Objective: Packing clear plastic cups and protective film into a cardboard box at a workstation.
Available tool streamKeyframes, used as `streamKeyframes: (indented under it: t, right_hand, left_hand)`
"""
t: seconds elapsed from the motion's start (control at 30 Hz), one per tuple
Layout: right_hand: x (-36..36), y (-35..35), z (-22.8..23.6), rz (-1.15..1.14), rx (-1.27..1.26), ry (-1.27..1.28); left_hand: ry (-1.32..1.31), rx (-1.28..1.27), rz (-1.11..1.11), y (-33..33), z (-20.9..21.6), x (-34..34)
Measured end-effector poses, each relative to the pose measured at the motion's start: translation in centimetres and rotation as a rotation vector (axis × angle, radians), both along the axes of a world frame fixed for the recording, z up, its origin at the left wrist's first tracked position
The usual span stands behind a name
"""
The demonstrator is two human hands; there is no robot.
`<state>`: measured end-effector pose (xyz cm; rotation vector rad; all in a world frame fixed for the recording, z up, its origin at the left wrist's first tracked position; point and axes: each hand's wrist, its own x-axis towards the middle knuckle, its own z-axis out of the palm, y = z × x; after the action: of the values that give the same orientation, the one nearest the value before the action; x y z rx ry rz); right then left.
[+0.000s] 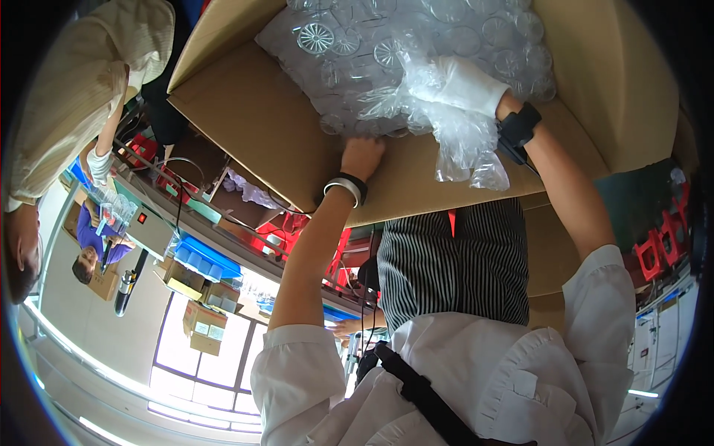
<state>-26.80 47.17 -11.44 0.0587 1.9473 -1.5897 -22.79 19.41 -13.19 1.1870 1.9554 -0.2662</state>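
A large clear plastic bag (pixel 357 82) full of round, clear plastic parts, some with spoke-like ribs, lies inside an open cardboard box (pixel 245 119). My right hand (pixel 468 85), in a white glove, is closed on the bunched, crinkled film of the bag, and a loose tail of it hangs toward me. Its fingertips are hidden by the film. My left hand (pixel 363 156) is bare and curled into a fist at the near edge of the bag, by the box's near wall. What its fingers hold, if anything, is out of sight.
A person in a cream striped top (pixel 97 82) stands at the left, beside a workbench with red and blue bins (pixel 197 258). Farther off, a person in purple (pixel 91 236) is at work. Red stools (pixel 651 253) stand at the right.
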Motion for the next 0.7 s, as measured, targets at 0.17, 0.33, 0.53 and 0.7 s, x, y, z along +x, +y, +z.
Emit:
streamKeyframes:
  t: [0.17, 0.33, 0.53, 0.7]
  right_hand:
    - [-0.1, 0.4, 0.4, 0.042, 0.078, 0.023]
    - [-1.2, 0.2, 1.1, 0.104, 0.089, -0.068]
    - [0.3, -2.8, 2.4, 0.285, 0.179, 0.484]
    - [1.1, -9.4, 5.7, 0.286, 0.056, 0.577]
  left_hand:
    - [0.056, -0.038, 0.309, 0.9, 2.4, -1.5]
    - [-0.098, 0.325, 0.860, -3.0, 6.1, -5.2]
    - [0.004, 0.350, 0.877, -0.6, 10.7, -5.9]
    - [-0.303, 0.552, 1.352, 0.5, 12.4, -4.1]
